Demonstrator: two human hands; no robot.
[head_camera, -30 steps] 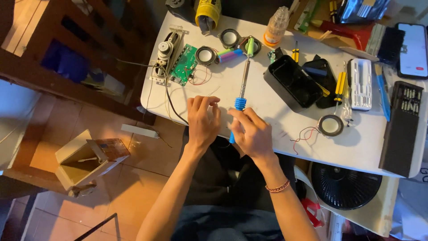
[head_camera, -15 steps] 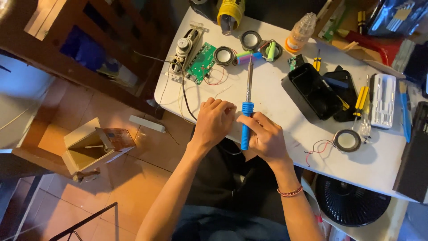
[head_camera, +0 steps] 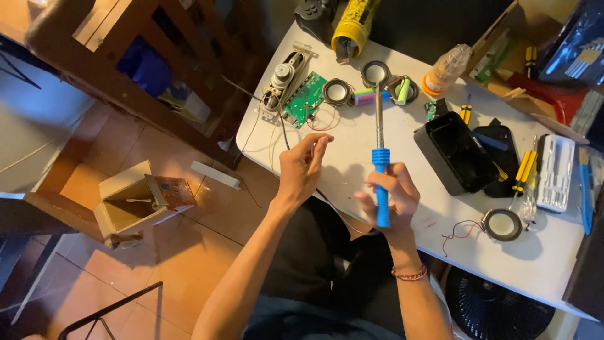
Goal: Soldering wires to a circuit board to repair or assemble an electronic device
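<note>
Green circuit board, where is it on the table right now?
In the head view the green circuit board lies near the white table's far left edge, between a long grey speaker unit and a round black speaker, beyond the left hand.

An open cardboard box (head_camera: 135, 201) sits on the tiled floor left of the table, a tan carton (head_camera: 503, 31) leans at the table's far edge, a clear bottle (head_camera: 445, 70) with an orange label stands before it, and a yellow-labelled can (head_camera: 355, 25) lies nearby.
</note>
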